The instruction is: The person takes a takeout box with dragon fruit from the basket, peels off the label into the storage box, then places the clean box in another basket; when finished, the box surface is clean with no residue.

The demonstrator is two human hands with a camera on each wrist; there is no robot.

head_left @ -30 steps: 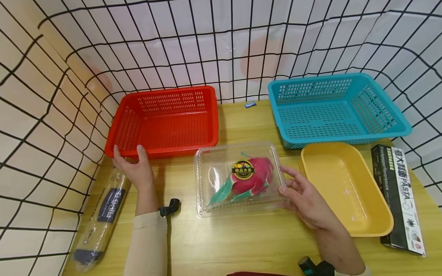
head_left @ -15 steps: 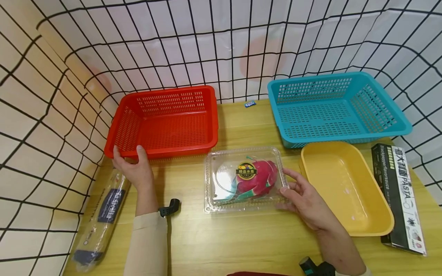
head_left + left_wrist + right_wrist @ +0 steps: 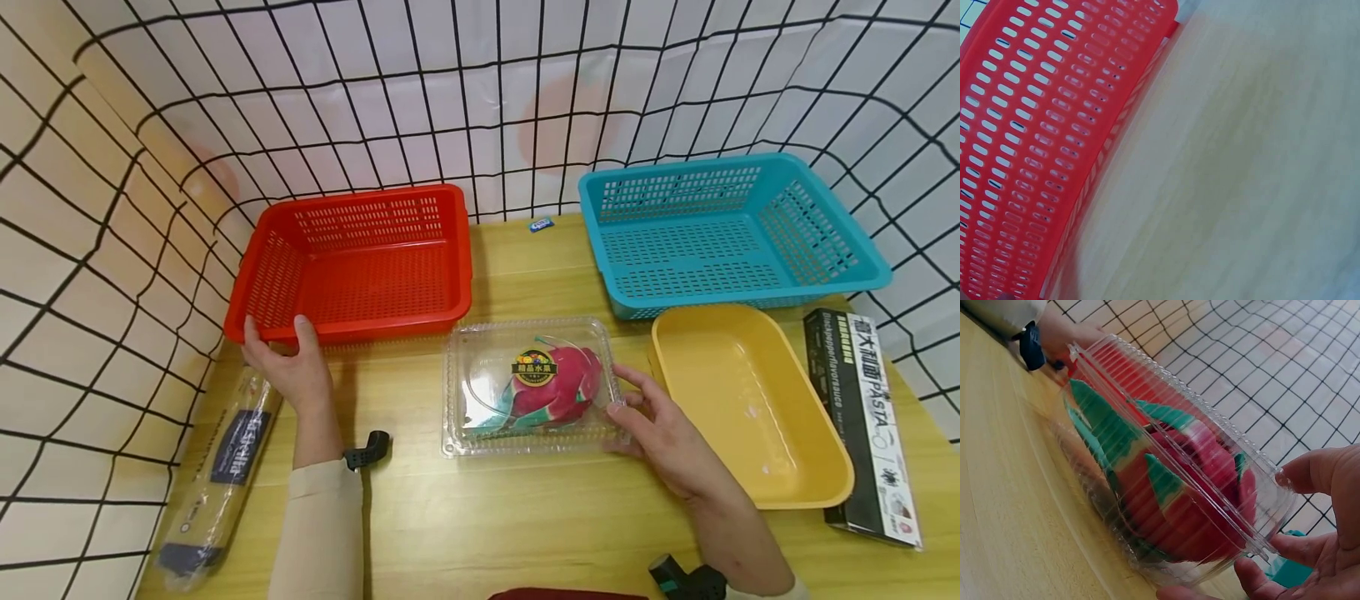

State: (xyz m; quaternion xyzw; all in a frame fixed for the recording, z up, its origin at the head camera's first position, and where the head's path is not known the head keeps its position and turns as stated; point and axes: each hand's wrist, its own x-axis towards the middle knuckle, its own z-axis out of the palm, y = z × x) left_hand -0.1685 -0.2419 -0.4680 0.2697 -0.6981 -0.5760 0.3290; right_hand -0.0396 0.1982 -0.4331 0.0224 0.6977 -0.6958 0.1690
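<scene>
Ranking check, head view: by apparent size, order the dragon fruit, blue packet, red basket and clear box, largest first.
1. Red basket
2. Clear box
3. Dragon fruit, seen inside the box
4. Blue packet

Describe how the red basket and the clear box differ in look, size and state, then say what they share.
The red basket is solid-coloured with slotted walls; the clear box is see-through, with a label on its lid. In the head view, the red basket looks larger than the clear box. The red basket is open-topped, while the clear box is lidded over a pink-and-green fruit. Both are roughly rectangular with rounded corners.
</scene>
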